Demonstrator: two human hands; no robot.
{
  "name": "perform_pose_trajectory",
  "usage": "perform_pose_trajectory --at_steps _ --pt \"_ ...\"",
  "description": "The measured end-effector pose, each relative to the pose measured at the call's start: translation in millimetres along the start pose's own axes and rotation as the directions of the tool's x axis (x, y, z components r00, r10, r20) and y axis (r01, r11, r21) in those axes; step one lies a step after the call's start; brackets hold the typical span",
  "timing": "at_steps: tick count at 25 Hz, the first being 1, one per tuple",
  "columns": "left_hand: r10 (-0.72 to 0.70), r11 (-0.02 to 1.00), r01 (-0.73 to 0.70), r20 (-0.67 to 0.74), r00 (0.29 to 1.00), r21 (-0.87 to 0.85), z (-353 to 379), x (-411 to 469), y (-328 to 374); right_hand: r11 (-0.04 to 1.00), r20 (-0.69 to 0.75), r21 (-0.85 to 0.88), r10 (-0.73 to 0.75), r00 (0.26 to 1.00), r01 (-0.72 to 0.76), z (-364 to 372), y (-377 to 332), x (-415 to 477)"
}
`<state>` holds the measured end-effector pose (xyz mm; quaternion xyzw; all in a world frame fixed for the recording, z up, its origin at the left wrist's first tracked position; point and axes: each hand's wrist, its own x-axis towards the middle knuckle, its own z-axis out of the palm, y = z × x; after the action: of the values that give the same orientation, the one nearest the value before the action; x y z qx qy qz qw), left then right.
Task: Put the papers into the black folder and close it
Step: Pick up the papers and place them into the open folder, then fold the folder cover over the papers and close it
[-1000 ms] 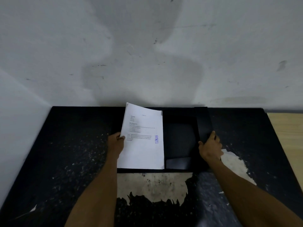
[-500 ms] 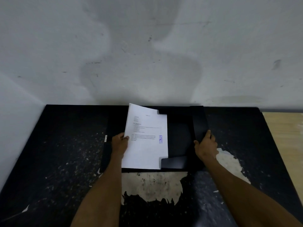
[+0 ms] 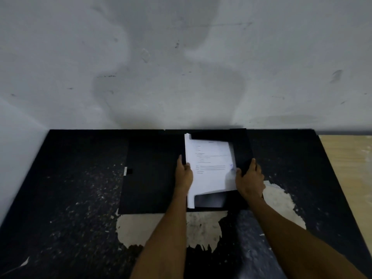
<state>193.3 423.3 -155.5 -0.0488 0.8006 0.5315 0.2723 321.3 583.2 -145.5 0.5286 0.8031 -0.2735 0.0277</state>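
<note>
Two hands work at the worn black table's (image 3: 66, 198) far edge: left hand (image 3: 183, 175) pinching the white printed papers (image 3: 211, 168), right hand (image 3: 250, 179) gripping the open black folder's (image 3: 153, 174) side flap.

A worn black surface (image 3: 66, 198) with pale, peeled patches (image 3: 169, 226) meets a stained grey-white wall (image 3: 181, 57) behind it and a light wooden panel (image 3: 348, 168) at its right.

The printed lines on the papers (image 3: 210, 168) are too small to be read. Their top edge is covered by a flap of the black folder (image 3: 153, 174). Both forearms are cut off by the lower edge.
</note>
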Motion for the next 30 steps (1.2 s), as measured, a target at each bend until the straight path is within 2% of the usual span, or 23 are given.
perform_pose_trajectory --at_steps 4,8,11,13,15,18,21,25,30 --pt "0.111 0.985 -0.11 -0.005 0.994 0.13 49.2 -22.9 0.2 1.0 -0.045 0.023 -0.008 0.999 0.009 0.6 1.2 0.4" --pt "0.18 0.925 -0.127 -0.12 0.976 0.359 33.8 -1.4 12.0 0.998 -0.08 0.016 -0.057 0.995 0.058 2.6 7.7 0.6" --pt "0.222 0.736 -0.176 0.013 0.975 0.654 -10.0 51.0 29.6 0.995 -0.112 0.031 -0.086 0.99 0.09 8.1 14.7 2.5" --pt "0.151 0.63 -0.185 0.115 0.982 0.754 -39.9 83.1 46.4 0.994 -0.139 0.033 -0.094 0.986 0.1 11.9 16.5 3.4" --pt "0.089 0.581 -0.204 0.187 0.978 0.788 -56.4 105.6 59.3 0.994 -0.157 0.029 -0.095 0.983 0.101 12.5 16.4 4.7" --pt "0.071 0.433 -0.257 0.252 0.965 0.864 -59.9 121.0 63.3 0.996 -0.168 0.011 -0.087 0.982 0.09 12.6 14.6 5.6" --pt "0.164 0.312 -0.272 0.23 0.959 0.91 -63.4 121.4 68.8 0.998 -0.173 0.002 -0.068 0.983 0.069 12.6 12.3 7.0" --pt "0.219 0.271 -0.327 0.272 0.937 0.905 -81.3 115.8 102.1 0.999 -0.167 -0.024 -0.028 0.986 0.025 8.3 11.1 12.2" --pt "0.139 0.136 -0.24 0.222 0.965 0.961 -102.9 109.2 166.3 0.997 -0.132 -0.069 0.018 0.991 -0.027 -3.5 14.1 17.4"
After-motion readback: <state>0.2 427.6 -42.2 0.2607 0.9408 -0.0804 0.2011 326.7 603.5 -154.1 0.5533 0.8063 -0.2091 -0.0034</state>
